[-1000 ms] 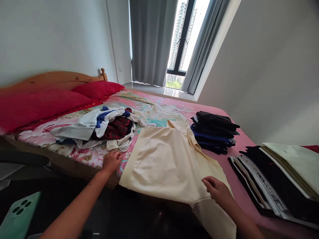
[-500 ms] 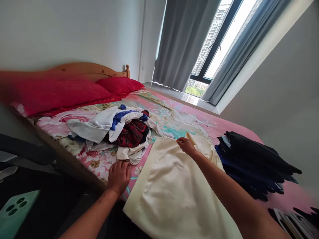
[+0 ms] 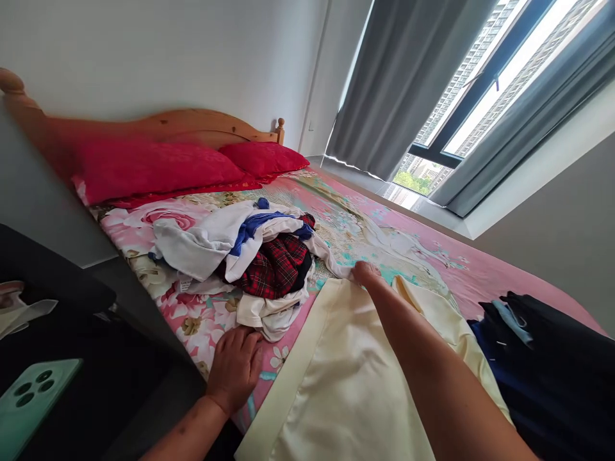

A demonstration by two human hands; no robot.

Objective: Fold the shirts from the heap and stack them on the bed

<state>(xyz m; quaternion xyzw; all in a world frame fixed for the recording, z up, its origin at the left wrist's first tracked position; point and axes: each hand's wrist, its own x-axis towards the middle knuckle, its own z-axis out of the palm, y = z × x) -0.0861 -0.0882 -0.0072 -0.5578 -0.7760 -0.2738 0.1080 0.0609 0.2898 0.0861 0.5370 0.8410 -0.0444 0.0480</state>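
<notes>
A cream satiny garment (image 3: 355, 378) lies spread over the near edge of the bed, its straight hem band along the left side. My right hand (image 3: 366, 272) reaches past its far edge with fingers curled closed where a long white sleeve (image 3: 331, 259) ends; the fingertips are hidden. That sleeve trails from a heap of clothes with a white and blue top (image 3: 206, 240) and a red plaid piece (image 3: 276, 266). My left hand (image 3: 235, 362) rests on the bed edge, palm down and fingers extended, beside a crumpled white garment (image 3: 273, 314) at the heap's near side.
Dark folded clothes (image 3: 538, 365) are stacked on the right of the bed. Red pillows (image 3: 168, 168) lie against the wooden headboard (image 3: 192, 121). At lower left a green phone (image 3: 38, 400) sits on a dark surface. Grey curtains (image 3: 398, 83) flank the window.
The view has swung left. My right hand has gone from the cream garment's far edge to the end of the white sleeve. My left hand stays on the bed edge.
</notes>
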